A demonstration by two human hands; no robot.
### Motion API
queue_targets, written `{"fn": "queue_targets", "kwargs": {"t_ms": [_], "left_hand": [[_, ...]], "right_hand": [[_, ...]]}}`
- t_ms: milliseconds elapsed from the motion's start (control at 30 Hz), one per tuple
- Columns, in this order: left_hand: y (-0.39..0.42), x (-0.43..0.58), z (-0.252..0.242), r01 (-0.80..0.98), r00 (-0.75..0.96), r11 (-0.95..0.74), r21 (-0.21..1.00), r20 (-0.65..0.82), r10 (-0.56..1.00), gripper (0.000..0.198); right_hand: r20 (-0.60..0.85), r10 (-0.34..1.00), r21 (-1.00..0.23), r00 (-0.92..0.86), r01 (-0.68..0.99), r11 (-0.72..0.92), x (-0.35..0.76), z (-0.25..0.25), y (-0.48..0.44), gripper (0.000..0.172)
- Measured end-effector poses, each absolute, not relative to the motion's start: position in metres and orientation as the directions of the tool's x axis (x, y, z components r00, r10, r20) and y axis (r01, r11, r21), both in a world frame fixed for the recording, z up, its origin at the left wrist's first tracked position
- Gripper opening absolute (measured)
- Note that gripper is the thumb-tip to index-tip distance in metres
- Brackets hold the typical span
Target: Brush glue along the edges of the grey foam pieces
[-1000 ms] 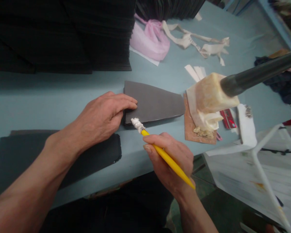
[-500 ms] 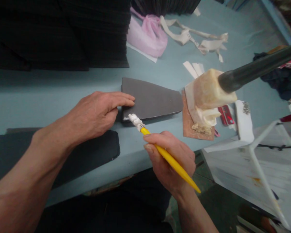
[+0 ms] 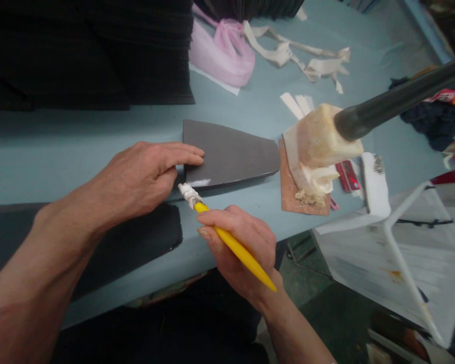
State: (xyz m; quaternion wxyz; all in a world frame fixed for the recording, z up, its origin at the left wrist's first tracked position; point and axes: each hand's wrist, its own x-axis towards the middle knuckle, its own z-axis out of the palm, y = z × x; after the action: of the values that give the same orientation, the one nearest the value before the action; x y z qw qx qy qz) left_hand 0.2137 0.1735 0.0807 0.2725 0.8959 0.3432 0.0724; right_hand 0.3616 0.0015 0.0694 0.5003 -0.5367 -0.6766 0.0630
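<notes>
A dark grey tapered piece (image 3: 231,151), seemingly a stack of flat panels, lies on the blue-grey table. My left hand (image 3: 155,169) rests with its fingers stretched out flat on the wide left end. Held in my right hand (image 3: 242,247) is a brush (image 3: 235,246) with a yellow handle, gripped between thumb and fingers. The white-coated tip is just off the near left corner of the piece. A wet white streak (image 3: 199,182) shows along the near edge beside it. Under my left forearm lies a longer dark panel (image 3: 132,247).
Tall stacks of black sheets (image 3: 155,55) stand at the back left. A crusted glue container (image 3: 314,136) sits on a brown board (image 3: 290,194) at right, a black tube above it. Pink cloth (image 3: 231,55), white strips (image 3: 299,58) and a white-handled brush (image 3: 375,187) lie around.
The brush has moved left and slightly down, off the corner of the grey piece, leaving a white streak on its near edge. My left hand stays on the piece; the whole view shifted slightly.
</notes>
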Motion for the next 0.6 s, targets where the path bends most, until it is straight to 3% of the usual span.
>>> {"fn": "queue_targets", "kwargs": {"t_ms": [433,600], "left_hand": [[0.169,0.210,0.078,0.606,0.740,-0.621,0.497,-0.067,0.669,0.065],[0.168,0.211,0.080,0.600,0.732,-0.608,0.520,-0.050,0.679,0.067]], "right_hand": [[0.616,0.787,-0.583,0.032,0.691,0.428,0.375,0.082,-0.005,0.010],[0.614,0.784,-0.546,0.092,0.767,0.337,0.392,0.084,-0.011,0.009]]}}
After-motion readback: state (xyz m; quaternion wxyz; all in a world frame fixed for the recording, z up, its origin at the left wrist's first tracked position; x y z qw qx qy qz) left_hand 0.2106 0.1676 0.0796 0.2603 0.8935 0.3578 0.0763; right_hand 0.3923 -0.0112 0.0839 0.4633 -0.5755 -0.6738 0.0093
